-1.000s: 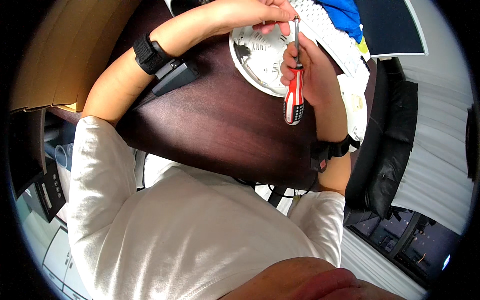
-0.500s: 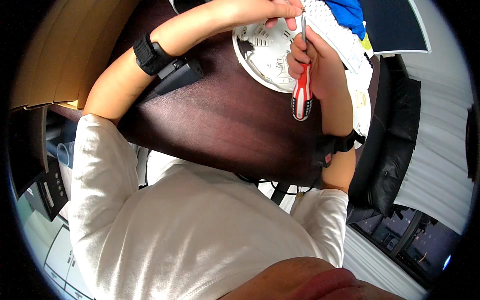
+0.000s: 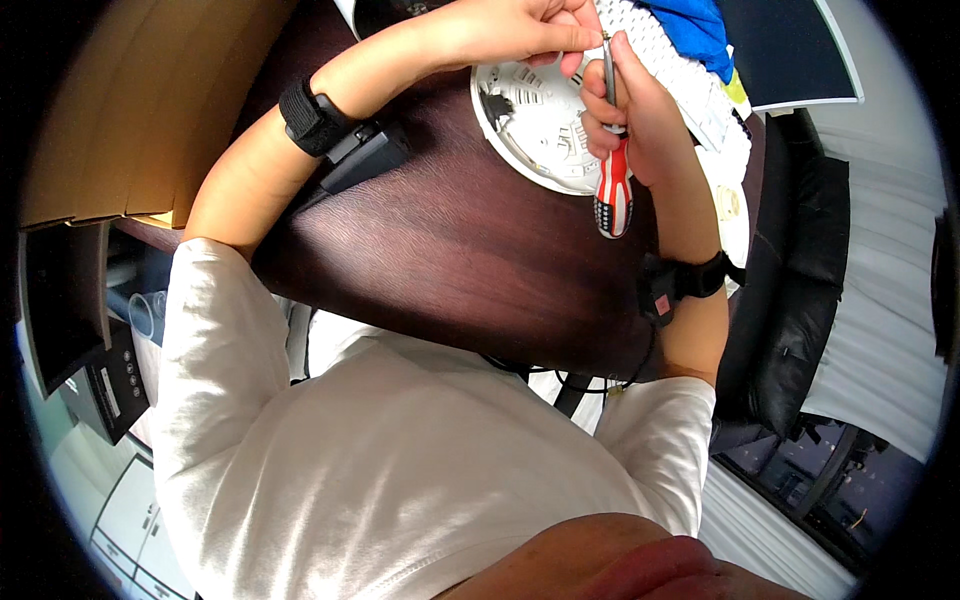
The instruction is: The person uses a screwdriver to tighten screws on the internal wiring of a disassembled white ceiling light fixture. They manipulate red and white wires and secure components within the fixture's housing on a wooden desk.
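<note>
My right hand (image 3: pixel 645 110) is closed around a screwdriver (image 3: pixel 613 190) with a red, white and black handle. The handle hangs toward me and the metal shaft points away. At the shaft's tip, the fingers of my left hand (image 3: pixel 540 32) are pinched together on something tiny, too small to make out. Below both hands a round white plastic base (image 3: pixel 545 150) lies on the dark table (image 3: pixel 450 230), its moulded inner side facing up. A dark clump sits near its left rim. My hands cover part of its far side.
A white keyboard (image 3: pixel 700 100) lies beyond my right hand, with a blue cloth (image 3: pixel 695 38) over it. Another white round part (image 3: pixel 730 205) is right of my forearm. A monitor (image 3: pixel 790 50) stands far right, a cardboard box (image 3: pixel 150 110) at left, a black sofa (image 3: pixel 800 270) at right.
My left hand has turned slightly, and its fingertips stay at the screwdriver's tip. The screwdriver handle has swung a little in my right hand. The whole view has shifted slightly.
</note>
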Available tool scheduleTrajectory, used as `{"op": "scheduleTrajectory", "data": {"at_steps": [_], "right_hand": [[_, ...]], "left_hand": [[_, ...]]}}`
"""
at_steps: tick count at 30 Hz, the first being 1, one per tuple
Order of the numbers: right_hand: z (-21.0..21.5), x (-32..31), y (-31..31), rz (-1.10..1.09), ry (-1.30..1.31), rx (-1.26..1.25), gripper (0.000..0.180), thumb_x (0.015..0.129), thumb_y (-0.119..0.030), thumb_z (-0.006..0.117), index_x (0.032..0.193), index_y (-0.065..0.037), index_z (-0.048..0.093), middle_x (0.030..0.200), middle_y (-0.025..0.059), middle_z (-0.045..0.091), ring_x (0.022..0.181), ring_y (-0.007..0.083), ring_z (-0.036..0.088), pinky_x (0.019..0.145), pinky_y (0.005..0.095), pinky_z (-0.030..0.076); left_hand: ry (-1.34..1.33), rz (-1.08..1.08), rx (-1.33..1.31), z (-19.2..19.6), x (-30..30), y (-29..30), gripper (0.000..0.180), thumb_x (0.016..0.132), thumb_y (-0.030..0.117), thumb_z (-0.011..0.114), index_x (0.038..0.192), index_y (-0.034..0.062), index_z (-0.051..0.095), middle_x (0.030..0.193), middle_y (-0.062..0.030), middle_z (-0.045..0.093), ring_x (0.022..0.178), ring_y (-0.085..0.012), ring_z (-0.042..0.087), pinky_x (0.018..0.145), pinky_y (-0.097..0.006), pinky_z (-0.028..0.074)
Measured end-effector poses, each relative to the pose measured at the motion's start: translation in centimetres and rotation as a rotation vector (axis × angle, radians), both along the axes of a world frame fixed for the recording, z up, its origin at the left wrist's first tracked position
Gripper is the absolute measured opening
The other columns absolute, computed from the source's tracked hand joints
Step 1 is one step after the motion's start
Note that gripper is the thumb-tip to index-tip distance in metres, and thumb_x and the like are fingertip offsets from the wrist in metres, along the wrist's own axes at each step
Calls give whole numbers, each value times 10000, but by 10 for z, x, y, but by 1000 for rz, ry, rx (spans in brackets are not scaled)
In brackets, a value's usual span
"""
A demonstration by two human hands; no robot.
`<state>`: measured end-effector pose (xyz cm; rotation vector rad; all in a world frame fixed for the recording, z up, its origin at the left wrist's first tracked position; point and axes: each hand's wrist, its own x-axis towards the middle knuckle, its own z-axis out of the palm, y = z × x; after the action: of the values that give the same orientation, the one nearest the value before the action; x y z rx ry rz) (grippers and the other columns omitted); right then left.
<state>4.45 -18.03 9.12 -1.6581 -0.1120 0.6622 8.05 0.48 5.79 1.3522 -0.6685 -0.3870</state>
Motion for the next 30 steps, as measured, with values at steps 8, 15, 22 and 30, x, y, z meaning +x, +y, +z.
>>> {"op": "scheduleTrajectory", "data": {"at_steps": [8,15,22,30], "right_hand": [[0,14,1,66,54,-16,543,976,-510,239,539,-193,293,408,-80,223,317,44,238,335,198,243],[2,14,-2,102,184,113,550,976,-504,211,517,-203,246,386,-78,223,303,44,217,318,196,221],[4,13,-1,224,208,157,563,980,-489,178,498,-203,233,369,-71,226,280,47,196,286,202,208],[12,8,-12,276,309,-59,564,941,-526,325,494,-193,238,403,-78,216,310,40,186,311,209,162]], "left_hand": [[-3,25,20,2,-1,3,124,946,134,516,930,16,551,713,6,583,592,-47,495,522,-177,392],[-8,-8,78,14,-4,8,169,951,167,521,943,17,597,762,23,581,686,-46,513,603,-181,418],[-146,-16,118,19,-7,13,181,946,158,524,933,4,618,749,18,573,703,-56,508,635,-199,426],[-290,-107,259,24,-5,20,185,924,156,557,937,-14,630,784,-7,612,738,-79,531,680,-236,448]]}}
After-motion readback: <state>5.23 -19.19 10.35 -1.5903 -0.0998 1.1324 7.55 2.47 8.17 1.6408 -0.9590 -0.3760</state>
